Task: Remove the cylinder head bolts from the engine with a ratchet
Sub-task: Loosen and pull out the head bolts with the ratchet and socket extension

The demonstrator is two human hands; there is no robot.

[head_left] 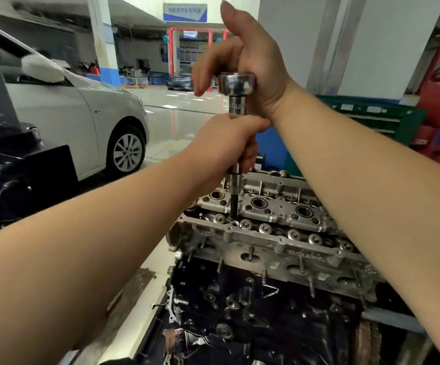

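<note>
Head view: looking down at both bare arms over an engine (266, 259) in a garage.
Writing: embossed characters run along the front edge of the cylinder head (279, 219), too small to read; blue sign (185, 12) on the far wall is blurred, unreadable; no brand legible on the tool.
Ratchet: chrome ratchet head (236, 83) held high, socket adapter just under it, long extension bar (235, 185) going straight down, upright.
Bar tip: dark lower end sits in a bolt hole (233, 220) near the left end of the cylinder head, front row.
Cylinder head: silver aluminium, round bores along the middle, a row of washer-like seats in front, studs sticking out of the front face.
Block: black, greasy, below the cylinder head.
Left hand (229, 146): wrapped tight around the extension bar, below the adapter.
Right hand (250, 61): palm pressed on the ratchet head, fingers loosely curled over it, thumb sticking up.
Background: silver car (81, 114) at left, glossy floor (182, 119), green tool cabinet (371, 119) at right.
</note>
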